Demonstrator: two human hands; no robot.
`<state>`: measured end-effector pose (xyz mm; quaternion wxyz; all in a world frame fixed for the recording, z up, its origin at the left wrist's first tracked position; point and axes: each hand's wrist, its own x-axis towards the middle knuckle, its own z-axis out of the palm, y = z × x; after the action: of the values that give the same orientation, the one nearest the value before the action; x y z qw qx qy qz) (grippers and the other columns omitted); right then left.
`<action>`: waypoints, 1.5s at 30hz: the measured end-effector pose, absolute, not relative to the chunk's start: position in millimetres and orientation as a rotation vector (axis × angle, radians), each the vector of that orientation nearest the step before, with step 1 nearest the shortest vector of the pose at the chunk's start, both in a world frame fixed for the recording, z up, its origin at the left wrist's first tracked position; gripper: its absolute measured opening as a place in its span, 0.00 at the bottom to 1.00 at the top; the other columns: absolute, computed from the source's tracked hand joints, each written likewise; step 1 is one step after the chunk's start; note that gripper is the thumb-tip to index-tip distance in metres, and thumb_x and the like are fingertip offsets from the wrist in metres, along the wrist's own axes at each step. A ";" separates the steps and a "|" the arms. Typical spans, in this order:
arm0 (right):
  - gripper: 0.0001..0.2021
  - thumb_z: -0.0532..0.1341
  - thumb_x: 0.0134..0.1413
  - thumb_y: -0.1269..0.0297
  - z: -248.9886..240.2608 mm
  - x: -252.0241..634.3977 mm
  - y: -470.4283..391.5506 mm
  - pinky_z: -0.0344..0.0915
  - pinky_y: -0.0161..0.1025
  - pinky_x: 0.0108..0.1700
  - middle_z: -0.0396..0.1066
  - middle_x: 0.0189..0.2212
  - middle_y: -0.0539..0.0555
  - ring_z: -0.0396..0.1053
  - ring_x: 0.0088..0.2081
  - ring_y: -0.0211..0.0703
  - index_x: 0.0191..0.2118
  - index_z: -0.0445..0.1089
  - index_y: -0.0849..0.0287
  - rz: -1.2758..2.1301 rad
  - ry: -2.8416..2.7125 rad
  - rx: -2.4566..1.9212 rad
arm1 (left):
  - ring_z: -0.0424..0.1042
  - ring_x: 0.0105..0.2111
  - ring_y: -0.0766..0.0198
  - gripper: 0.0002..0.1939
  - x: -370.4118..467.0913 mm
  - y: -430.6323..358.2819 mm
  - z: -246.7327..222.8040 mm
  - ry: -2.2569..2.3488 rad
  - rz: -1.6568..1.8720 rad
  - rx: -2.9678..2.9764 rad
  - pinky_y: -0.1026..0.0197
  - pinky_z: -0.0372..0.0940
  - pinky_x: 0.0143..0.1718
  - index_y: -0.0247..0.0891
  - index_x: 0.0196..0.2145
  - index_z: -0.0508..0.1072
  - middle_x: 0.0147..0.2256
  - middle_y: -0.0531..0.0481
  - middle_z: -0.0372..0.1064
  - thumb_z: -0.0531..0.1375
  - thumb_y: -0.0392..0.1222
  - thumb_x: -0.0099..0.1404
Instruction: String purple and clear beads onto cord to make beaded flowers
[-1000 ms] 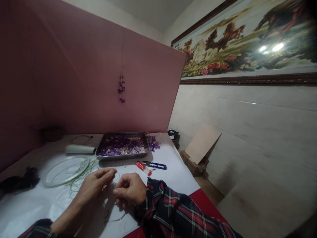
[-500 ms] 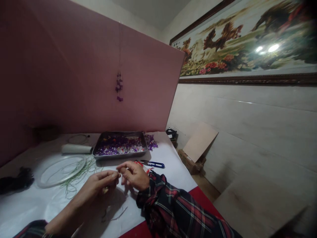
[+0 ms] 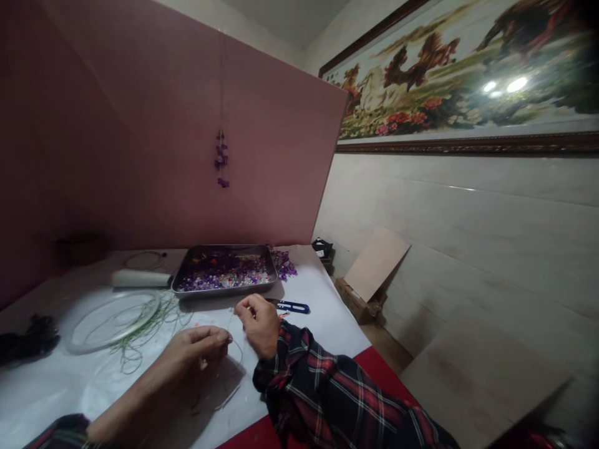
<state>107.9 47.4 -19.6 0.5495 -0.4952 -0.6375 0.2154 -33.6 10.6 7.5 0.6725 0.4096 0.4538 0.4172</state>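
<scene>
A thin pale cord loops between my two hands over the white-covered table. My left hand pinches it between thumb and forefinger. A little higher and to the right, my right hand is closed in a pinch at the cord's upper part; its fingertips partly hide what they grip. Just behind my right hand lie blue-handled thread snips, their blades partly covered by the hand. Beyond both hands stands a metal tray of purple and clear beads.
Green cord lies tangled around a clear plastic ring on the left. Near it are a white roll and a black bundle. Purple beads are heaped right of the tray. A beaded strand hangs on the pink panel.
My hands have moved apart, the right one up and to the right. The cord between them now shows as a loop. The view has shifted slightly.
</scene>
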 end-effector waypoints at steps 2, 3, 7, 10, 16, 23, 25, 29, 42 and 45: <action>0.09 0.57 0.55 0.68 -14.7 105.4 42.1 0.59 0.31 0.29 0.69 0.26 0.50 0.66 0.25 0.35 0.26 0.70 0.60 0.436 -1.480 -1.216 | 0.55 0.19 0.72 0.13 -35.6 12.7 6.1 1.044 1.000 0.903 0.69 0.49 0.19 0.34 0.19 0.74 0.18 0.54 0.62 0.71 0.46 0.43; 0.09 0.56 0.56 0.67 -12.3 103.4 38.6 0.59 0.31 0.26 0.69 0.26 0.50 0.65 0.23 0.33 0.28 0.70 0.60 0.480 -1.451 -1.234 | 0.57 0.19 0.72 0.13 -36.9 13.7 5.5 1.053 1.040 0.899 0.69 0.51 0.19 0.34 0.20 0.75 0.19 0.54 0.63 0.71 0.45 0.43; 0.08 0.63 0.49 0.61 -8.0 93.0 24.4 0.53 0.28 0.15 0.69 0.23 0.46 0.62 0.13 0.29 0.31 0.66 0.59 0.906 -1.376 -1.250 | 0.61 0.19 0.69 0.11 -39.6 13.1 6.7 1.025 1.073 0.888 0.67 0.55 0.20 0.34 0.22 0.76 0.19 0.52 0.67 0.70 0.44 0.45; 0.10 0.64 0.47 0.61 -10.2 88.5 19.3 0.50 0.26 0.12 0.66 0.16 0.43 0.61 0.11 0.31 0.30 0.63 0.58 1.132 -1.332 -1.206 | 0.65 0.19 0.65 0.10 -38.7 9.7 8.3 0.922 1.029 0.869 0.64 0.58 0.21 0.34 0.20 0.75 0.19 0.49 0.68 0.68 0.44 0.47; 0.05 0.61 0.49 0.67 -11.3 91.1 20.5 0.52 0.26 0.13 0.67 0.16 0.44 0.58 0.11 0.29 0.27 0.64 0.59 1.079 -1.329 -1.173 | 0.63 0.20 0.65 0.12 -41.9 15.7 -7.6 0.772 1.011 0.809 0.63 0.57 0.20 0.33 0.23 0.75 0.22 0.47 0.69 0.65 0.47 0.53; 0.04 0.60 0.50 0.73 -12.9 92.6 17.2 0.56 0.28 0.21 0.68 0.15 0.46 0.62 0.16 0.33 0.31 0.73 0.60 0.806 -1.557 -1.163 | 0.58 0.16 0.70 0.16 -40.2 10.4 -1.3 0.844 1.041 0.854 0.66 0.52 0.17 0.34 0.18 0.69 0.16 0.53 0.62 0.64 0.47 0.55; 0.06 0.61 0.48 0.75 -14.5 92.4 15.8 0.57 0.29 0.24 0.68 0.16 0.46 0.65 0.18 0.34 0.32 0.74 0.60 0.724 -1.610 -1.155 | 0.58 0.15 0.69 0.16 -39.5 8.5 1.2 0.896 1.059 0.886 0.66 0.52 0.16 0.34 0.17 0.69 0.14 0.53 0.61 0.65 0.47 0.54; 0.06 0.61 0.48 0.73 -16.9 91.4 13.1 0.56 0.30 0.25 0.69 0.18 0.47 0.66 0.20 0.36 0.33 0.74 0.59 0.576 -1.663 -1.167 | 0.60 0.16 0.68 0.13 -41.5 9.2 0.1 0.914 1.110 0.889 0.66 0.53 0.16 0.35 0.18 0.69 0.15 0.53 0.63 0.65 0.45 0.52; 0.05 0.60 0.46 0.68 -14.9 87.5 5.5 0.46 0.34 0.24 0.62 0.13 0.46 0.58 0.17 0.35 0.23 0.71 0.57 0.303 -1.727 -1.308 | 0.67 0.16 0.65 0.11 -40.7 10.4 1.6 1.048 1.152 0.865 0.65 0.57 0.17 0.37 0.29 0.69 0.18 0.50 0.71 0.62 0.48 0.54; 0.05 0.60 0.45 0.69 -12.7 86.9 4.4 0.45 0.34 0.25 0.62 0.13 0.46 0.58 0.17 0.35 0.22 0.70 0.57 0.282 -1.725 -1.322 | 0.66 0.15 0.65 0.11 -41.3 12.4 -0.1 1.051 1.168 0.870 0.66 0.56 0.15 0.37 0.29 0.68 0.18 0.49 0.71 0.62 0.47 0.54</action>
<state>86.9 4.4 -12.7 0.4576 -0.5364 -0.6999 0.1144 -41.3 12.4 -0.1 0.6232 0.3787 0.4577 0.5086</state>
